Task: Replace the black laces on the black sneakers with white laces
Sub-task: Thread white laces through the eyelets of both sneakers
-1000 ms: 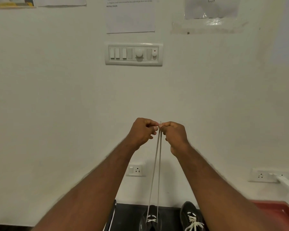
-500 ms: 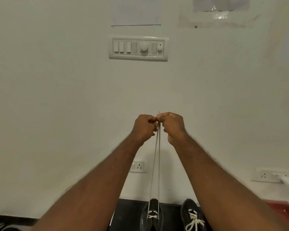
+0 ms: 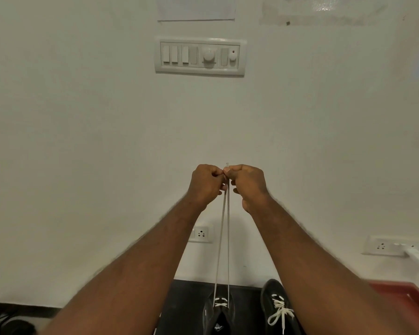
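Against the white wall [image 3: 82,141], a black table [image 3: 186,301] at the near edge holds two black sneakers side by side. The right sneaker [image 3: 279,308] is tied in white, the left sneaker [image 3: 218,315] barely laced. Raised together, left hand [image 3: 207,183] and right hand [image 3: 248,183] each pinch, fingers curled, an end of the taut white lace [image 3: 221,238] coming up from it.

Your bare hands: two, left hand [image 3: 206,182] and right hand [image 3: 248,182], below white plastic switch panel [image 3: 200,57]. Panel: one. Black sneakers: two, left sneaker [image 3: 218,319] and right sneaker [image 3: 273,293], lower still. Taut white flat lace strands [image 3: 220,238]: two. Tied white lace bow [image 3: 281,310]: one. White wall sockets below panel: two, small socket [image 3: 201,233] and long socket [image 3: 382,245]. Paper sheets above panel: two, near sheet [image 3: 196,8] and taped sheet [image 3: 324,10]. Red flat tray [image 3: 416,308]: one.
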A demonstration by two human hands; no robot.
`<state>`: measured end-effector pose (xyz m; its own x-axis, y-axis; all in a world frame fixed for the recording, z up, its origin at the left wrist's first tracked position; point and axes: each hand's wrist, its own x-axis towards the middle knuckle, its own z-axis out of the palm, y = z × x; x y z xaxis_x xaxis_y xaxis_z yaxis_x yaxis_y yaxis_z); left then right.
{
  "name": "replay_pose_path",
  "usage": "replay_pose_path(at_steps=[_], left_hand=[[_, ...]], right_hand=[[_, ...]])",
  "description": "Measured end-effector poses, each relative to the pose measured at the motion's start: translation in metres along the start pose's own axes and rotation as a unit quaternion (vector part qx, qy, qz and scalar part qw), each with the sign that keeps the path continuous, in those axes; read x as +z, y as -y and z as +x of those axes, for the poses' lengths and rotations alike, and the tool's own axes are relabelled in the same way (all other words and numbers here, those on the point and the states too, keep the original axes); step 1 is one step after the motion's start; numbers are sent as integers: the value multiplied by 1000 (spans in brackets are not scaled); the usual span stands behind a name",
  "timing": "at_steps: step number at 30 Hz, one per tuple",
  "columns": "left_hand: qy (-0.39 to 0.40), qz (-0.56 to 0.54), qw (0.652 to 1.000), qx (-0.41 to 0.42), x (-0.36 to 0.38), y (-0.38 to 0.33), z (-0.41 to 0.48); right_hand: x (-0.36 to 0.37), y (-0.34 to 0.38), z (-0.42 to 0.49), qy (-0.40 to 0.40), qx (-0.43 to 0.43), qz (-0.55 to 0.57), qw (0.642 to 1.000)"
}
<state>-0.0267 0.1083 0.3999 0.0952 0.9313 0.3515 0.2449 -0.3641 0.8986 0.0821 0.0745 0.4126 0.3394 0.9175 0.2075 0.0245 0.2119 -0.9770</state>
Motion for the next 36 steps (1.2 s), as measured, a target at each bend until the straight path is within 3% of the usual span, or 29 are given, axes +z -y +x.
replay_pose_path(at_steps=[4,14,19,21,24,27,30,32,33,36], left_hand=[[11,-29,999,-27,2,5,0],[26,46,999,-1,5,-4,8],[-23,-81,983,-161,-6,11,9],[-87,-45,986,-133,-13,29,7],[-148,123,980,-48,-21,66,-8],[-81,260,958,-88,-16,133,-31],[79,377,898,-213,8,227,-65],[153,418,860,-250,27,273,-97],[174,417,852,-263,39,295,-111],[172,360,876,-270,68,332,-144]], right_hand=[[-1,-8,2,6,11,-1,1000],[-8,-10,7,-3,-21,-32,999],[-28,-30,6,17,93,29,995],[-40,-44,9,-8,94,32,995],[-56,-72,9,-7,39,-64,997],[-67,-132,-4,31,81,-143,986],[-79,-235,-22,59,176,-207,961],[-87,-299,-40,60,230,-234,943],[-88,-329,-48,63,247,-241,936],[-86,-389,-70,83,228,-293,925]])
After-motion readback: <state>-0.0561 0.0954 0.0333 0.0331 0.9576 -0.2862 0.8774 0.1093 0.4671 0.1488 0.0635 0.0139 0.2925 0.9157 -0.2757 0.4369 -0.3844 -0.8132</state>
